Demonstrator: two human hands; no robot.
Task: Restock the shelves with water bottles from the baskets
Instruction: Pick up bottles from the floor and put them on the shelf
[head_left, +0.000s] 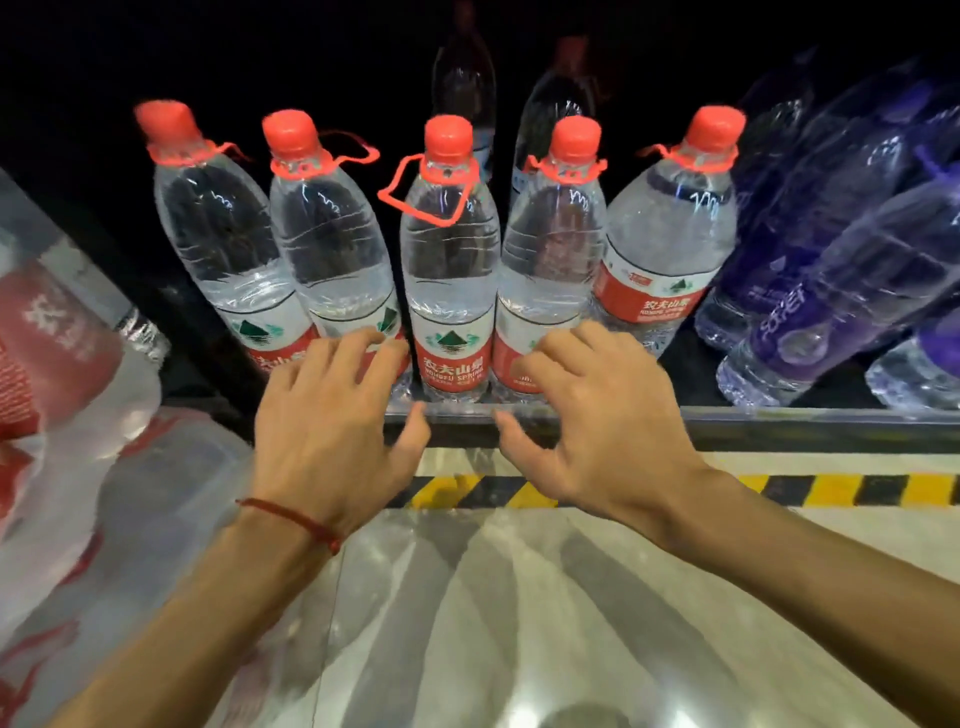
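Several clear water bottles with red caps and red-and-white labels stand in a row at the front of a dark shelf (779, 421). The middle bottle (449, 270) stands upright between my hands. My left hand (332, 421), with a red string round the wrist, hovers in front of the bottle left of the middle one (332, 244), fingers spread and loosely bent. My right hand (597, 415) hovers the same way before the bottle right of the middle one (553, 249). Neither hand holds anything. Two more bottles stand in the dark behind the row.
Purple-labelled bottles (831, 291) lean together on the right part of the shelf. A plastic-wrapped pack of red-labelled bottles (67, 364) fills the left edge. Below the shelf runs a yellow-and-black striped strip (831, 491) over a shiny pale floor (519, 623).
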